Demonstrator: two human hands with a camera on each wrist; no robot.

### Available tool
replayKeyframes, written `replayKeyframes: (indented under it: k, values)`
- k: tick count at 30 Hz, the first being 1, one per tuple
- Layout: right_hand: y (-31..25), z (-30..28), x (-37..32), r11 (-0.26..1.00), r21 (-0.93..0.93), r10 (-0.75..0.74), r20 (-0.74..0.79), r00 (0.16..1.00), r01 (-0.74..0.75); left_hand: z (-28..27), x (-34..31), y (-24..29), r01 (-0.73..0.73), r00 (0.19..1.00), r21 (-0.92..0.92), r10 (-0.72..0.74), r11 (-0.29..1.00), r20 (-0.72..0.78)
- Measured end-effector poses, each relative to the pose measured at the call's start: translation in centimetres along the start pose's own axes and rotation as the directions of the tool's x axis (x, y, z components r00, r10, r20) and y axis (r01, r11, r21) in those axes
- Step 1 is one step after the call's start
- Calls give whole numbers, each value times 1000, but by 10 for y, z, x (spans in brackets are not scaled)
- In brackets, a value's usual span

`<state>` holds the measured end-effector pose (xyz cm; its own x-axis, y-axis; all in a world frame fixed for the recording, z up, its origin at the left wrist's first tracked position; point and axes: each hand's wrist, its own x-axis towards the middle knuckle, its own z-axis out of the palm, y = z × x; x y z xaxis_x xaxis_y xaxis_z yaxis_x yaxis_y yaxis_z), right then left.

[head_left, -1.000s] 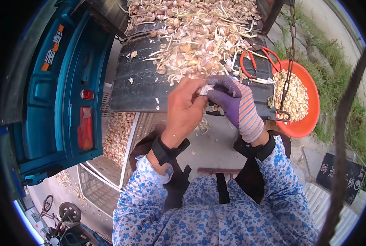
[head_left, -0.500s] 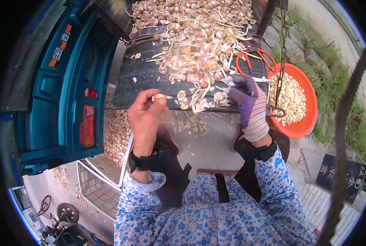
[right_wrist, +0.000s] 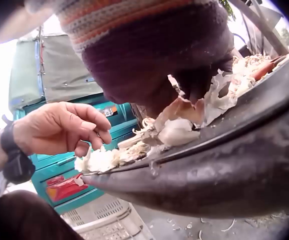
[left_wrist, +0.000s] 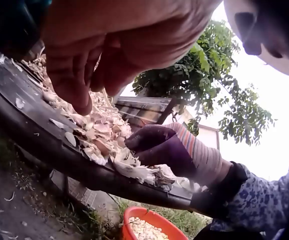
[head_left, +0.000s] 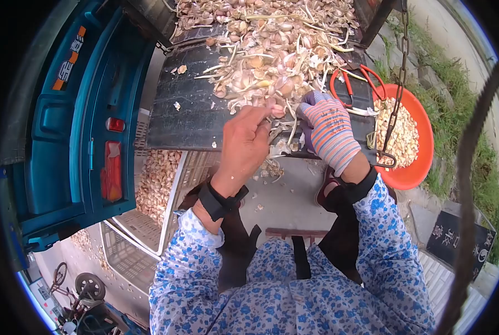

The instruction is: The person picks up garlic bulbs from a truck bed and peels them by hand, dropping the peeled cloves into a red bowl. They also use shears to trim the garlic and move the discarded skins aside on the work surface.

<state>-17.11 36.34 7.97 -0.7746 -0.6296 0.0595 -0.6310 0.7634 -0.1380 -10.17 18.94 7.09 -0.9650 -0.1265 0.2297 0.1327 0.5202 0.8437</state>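
My bare left hand point(head_left: 243, 146) hovers over the front of a garlic heap point(head_left: 260, 84) on a black tailgate point(head_left: 185, 120). In the right wrist view its fingers hang loosely curled with nothing between them, just above papery peels point(right_wrist: 104, 159). My right hand point(head_left: 328, 127) wears a purple glove with a striped cuff and reaches into the heap's front right edge. Its gloved fingers point(left_wrist: 152, 145) bend down among the cloves and skins in the left wrist view; I cannot tell whether they pinch anything. A pinkish garlic clove point(head_left: 277, 111) lies between the two hands.
Red-handled cutters point(head_left: 347, 89) lie right of the heap. An orange basin point(head_left: 426, 139) of peeled cloves stands at the right, behind a hanging chain point(head_left: 399, 72). Crates point(head_left: 132, 254), one with garlic, sit below left beside a blue truck panel point(head_left: 65, 139).
Half a second ago the left hand held a clove out to the left; that clove is gone from it and the hand is back at the heap. The gloved hand has moved left into the garlic.
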Motion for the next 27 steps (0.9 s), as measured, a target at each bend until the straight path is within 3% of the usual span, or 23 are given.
replayKeyframes:
  k: [1,3,4,7,11,12,13,15,16,19,20,23,24,27]
  values:
    - [3,-1,-2,999,40,22,-23,999,-21,11,6,-3,-74,997,1,74,997,0]
    - [7,-7,-5,990,124,68,-71,995,-59,22,17,-4,-76,997,165,74,983,20]
    - [10,-6,-5,951,291,139,-92,986,-106,26,21,-3,-79,997,247,74,966,31]
    - [17,1,-5,853,513,268,-279,922,-93,33,27,5,-80,996,370,64,926,55]
    - [15,-8,-8,732,672,379,-263,887,-113,39,34,5,-106,992,496,58,862,111]
    - [15,-9,-9,623,780,403,-257,878,-58,38,35,2,-123,992,482,89,867,94]
    - [13,-12,-10,494,861,467,-143,873,-123,37,35,0,-142,990,467,121,873,75]
    - [6,-19,-15,203,948,540,102,836,-247,31,32,1,-45,998,264,32,964,52]
    - [5,-9,-16,93,973,525,134,840,-213,29,30,3,8,999,155,-16,988,50]
    - [-2,10,-13,356,919,459,-14,888,-169,31,23,7,40,998,-11,-40,999,46]
    - [-3,10,-15,479,850,457,-28,889,-220,30,17,12,187,979,-139,-173,972,106]
    - [-5,7,-17,253,911,435,195,879,-327,32,3,19,82,996,-288,-67,954,61]
    - [-15,-15,-20,-33,925,400,360,843,-379,29,-1,26,72,996,-280,-57,957,63]
    - [-21,-26,-32,-56,966,418,253,872,-253,25,-15,45,254,966,-610,-232,751,117]
